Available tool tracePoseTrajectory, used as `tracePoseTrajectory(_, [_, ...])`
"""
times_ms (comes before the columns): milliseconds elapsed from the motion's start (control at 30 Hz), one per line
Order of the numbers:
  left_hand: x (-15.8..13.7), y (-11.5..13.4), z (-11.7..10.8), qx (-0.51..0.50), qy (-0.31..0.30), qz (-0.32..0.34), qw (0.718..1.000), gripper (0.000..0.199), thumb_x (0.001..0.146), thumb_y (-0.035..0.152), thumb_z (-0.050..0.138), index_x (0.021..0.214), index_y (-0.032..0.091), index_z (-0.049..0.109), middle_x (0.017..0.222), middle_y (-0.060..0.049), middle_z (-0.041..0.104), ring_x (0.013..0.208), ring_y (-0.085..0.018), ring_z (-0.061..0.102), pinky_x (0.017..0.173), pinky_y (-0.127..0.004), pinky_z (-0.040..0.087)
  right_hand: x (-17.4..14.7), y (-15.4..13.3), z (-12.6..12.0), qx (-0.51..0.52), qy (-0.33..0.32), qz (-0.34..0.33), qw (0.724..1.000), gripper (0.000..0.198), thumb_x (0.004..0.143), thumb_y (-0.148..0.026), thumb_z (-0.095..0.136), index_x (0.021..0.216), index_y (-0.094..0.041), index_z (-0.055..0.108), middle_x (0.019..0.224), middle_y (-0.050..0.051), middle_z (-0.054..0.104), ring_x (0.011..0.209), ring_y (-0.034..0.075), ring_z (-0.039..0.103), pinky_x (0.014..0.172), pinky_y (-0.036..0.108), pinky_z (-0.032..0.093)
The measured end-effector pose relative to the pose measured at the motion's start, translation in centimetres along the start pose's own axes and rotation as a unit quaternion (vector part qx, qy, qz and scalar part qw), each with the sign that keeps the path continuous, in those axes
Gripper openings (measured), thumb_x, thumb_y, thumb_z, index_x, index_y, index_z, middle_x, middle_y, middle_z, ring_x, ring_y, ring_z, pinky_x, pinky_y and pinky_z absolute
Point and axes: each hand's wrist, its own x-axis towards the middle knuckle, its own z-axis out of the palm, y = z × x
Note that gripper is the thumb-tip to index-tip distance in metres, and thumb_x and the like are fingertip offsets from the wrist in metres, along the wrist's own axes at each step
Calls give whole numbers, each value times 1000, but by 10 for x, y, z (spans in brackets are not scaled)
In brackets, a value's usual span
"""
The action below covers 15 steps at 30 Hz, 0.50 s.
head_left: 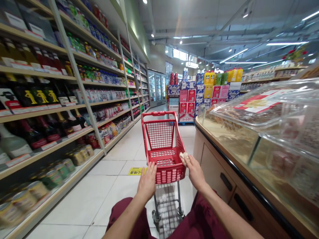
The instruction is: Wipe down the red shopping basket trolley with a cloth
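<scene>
A red plastic shopping cart (170, 174) stands directly before me on the white tiled floor, its grid-walled basket tilted toward the front. My left hand (148, 179) rests against the basket's near left corner, the fingers stretched out along it and the thumb out of sight. At the near right rim, my right hand (195, 171) pinches a crumpled off-white cloth (183, 158), which touches the red plastic. Nothing lies in the part of the basket I can see. Below it are grey legs with wheels (156, 216).
Shelves of bottles and cans (87, 104) run along the left. A glass-topped counter (229, 142) with clear plastic covers stands close on the right. Stacked drink cartons (187, 103) are ahead, with glass-door refrigerators (157, 86) behind. A yellow floor sticker (136, 171) lies beside the cart.
</scene>
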Motion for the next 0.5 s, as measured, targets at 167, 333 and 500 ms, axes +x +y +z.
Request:
tracePoseTrajectory(167, [0,0,1,-7,15,-1,1000,68,65,9,36,132,11,27,142,-8,22,131,-21,15,106,-46,15,-8,-19,9,43,18,-49,998,37,87,-14,32,119,-16,51,130,14,43,126,22,29,99,42,35])
tracePoseTrajectory(333, [0,-2,0,-4,9,-4,1000,69,65,7,36,133,12,26,143,-8,20,132,-20,14,106,-46,14,-2,-7,2,24,0,-35,999,37,87,-15,31,118,-18,52,127,13,47,122,22,37,96,42,38])
tracePoseTrajectory(500, [2,3,0,-12,5,1,1000,70,65,10,37,134,12,24,143,-7,18,132,-21,12,106,-45,15,-8,0,0,35,15,-19,999,40,86,-14,30,121,-19,49,129,12,44,125,22,32,97,42,36])
